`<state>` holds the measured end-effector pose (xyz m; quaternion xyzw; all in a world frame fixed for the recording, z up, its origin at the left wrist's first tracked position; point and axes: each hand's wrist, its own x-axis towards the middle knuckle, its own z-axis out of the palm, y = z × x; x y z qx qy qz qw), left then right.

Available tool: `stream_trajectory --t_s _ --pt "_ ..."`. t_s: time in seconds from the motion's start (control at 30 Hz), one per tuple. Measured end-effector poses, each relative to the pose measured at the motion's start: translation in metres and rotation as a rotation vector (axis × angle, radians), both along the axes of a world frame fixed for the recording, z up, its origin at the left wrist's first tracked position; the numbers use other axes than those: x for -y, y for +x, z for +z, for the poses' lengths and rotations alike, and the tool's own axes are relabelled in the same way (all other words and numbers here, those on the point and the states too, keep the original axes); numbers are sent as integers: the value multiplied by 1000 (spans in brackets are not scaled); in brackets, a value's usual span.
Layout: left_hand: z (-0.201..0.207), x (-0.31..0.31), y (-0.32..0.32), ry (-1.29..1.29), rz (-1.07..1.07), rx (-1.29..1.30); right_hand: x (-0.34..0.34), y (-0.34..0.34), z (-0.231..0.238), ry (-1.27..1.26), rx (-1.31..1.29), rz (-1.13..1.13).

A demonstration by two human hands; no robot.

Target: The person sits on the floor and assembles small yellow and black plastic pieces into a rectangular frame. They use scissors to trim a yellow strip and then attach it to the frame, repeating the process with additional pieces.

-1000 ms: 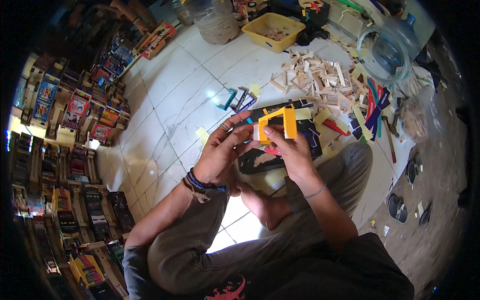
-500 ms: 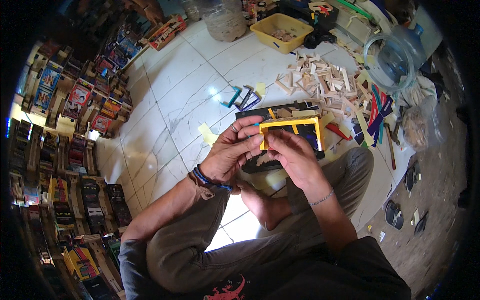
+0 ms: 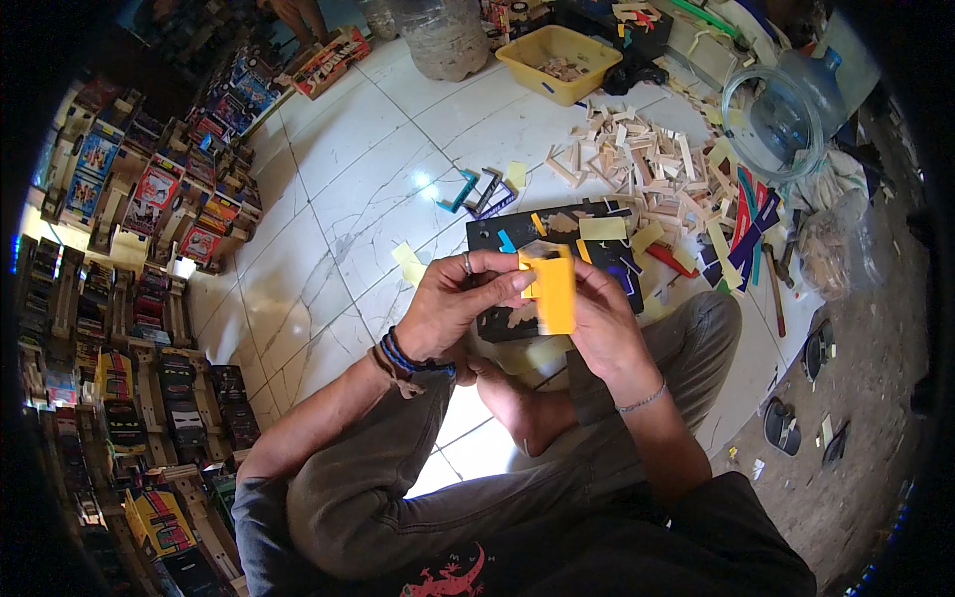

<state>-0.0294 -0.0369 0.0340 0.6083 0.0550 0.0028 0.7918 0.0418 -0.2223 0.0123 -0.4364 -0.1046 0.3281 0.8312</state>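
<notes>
A small yellow box-like frame [image 3: 557,297] is held between my two hands above a dark board, one flat yellow side turned up toward me. My left hand [image 3: 453,303] pinches its left edge with thumb and fingers. Around its right side my right hand [image 3: 603,323] is closed, some of the fingers hidden behind it. The dark, worn board [image 3: 487,235] lies on the floor beneath, with yellow and blue strips on it. A yellow paper piece [image 3: 603,229] rests near its far edge.
Beyond the board spreads a heap of small wooden pieces [image 3: 647,159]. A hammer [image 3: 776,294] and coloured strips [image 3: 753,229] lie to its right. At the back stands a yellow basin [image 3: 587,85]. Toy vehicles [image 3: 124,413] crowd the left side. Sandals [image 3: 783,426] lie at right.
The yellow frame has been turned in my hands: its open inside faced me before, and now a flat side does. My right hand has rotated with it.
</notes>
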Motion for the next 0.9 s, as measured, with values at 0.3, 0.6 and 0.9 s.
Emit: stream_trajectory --t_s 0.3,0.6,0.9 --pt "0 1 0 86 61 -87 -3 -1 -7 8 -123 4" --pt "5 5 3 38 89 -154 1 5 -4 -165 41 -17" --pt "-1 3 2 36 82 -142 5 13 -8 -250 285 33"
